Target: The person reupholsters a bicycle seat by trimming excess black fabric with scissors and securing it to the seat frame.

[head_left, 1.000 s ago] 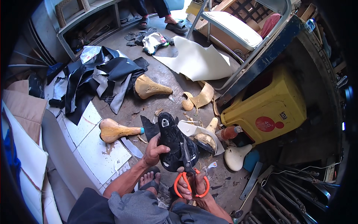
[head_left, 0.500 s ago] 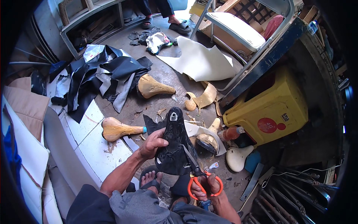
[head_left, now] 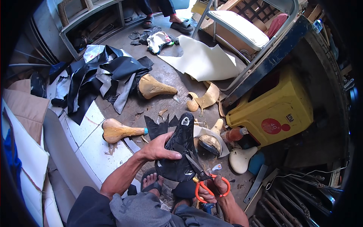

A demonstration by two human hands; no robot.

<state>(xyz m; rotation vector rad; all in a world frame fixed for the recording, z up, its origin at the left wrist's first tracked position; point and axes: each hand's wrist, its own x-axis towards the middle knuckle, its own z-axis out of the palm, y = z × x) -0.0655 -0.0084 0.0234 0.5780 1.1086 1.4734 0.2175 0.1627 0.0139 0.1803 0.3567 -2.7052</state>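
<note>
My left hand (head_left: pixel 160 148) grips a black bicycle saddle (head_left: pixel 183 134) by its left side, thumb lying across it. The saddle's narrow nose points away from me, with a pale oval spot near the tip. In my right hand (head_left: pixel 215 191) is a pair of scissors (head_left: pixel 201 174) with orange handles. Its blades point up and left, lying against the saddle's right side; whether they are cutting into anything I cannot tell. Just beyond my left hand lies a black scrap of material (head_left: pixel 155 126). A bare tan saddle (head_left: pixel 118 130) rests to the left, its nose wrapped in blue.
Another tan saddle (head_left: pixel 155 87) lies farther off beside heaped black sheeting (head_left: pixel 90 79). Cream sheet material (head_left: pixel 204 60) is spread before a folding chair (head_left: pixel 242 30). At right are a yellow plastic stool (head_left: pixel 272 109), a cream saddle (head_left: pixel 242 159) and metal bars (head_left: pixel 287 200). A person's sandalled feet (head_left: pixel 181 25) show at the back.
The saddle has dropped slightly nearer to me and shifted a little right. My left hand's thumb now reaches farther across it. The scissors have moved slightly right with my right hand.
</note>
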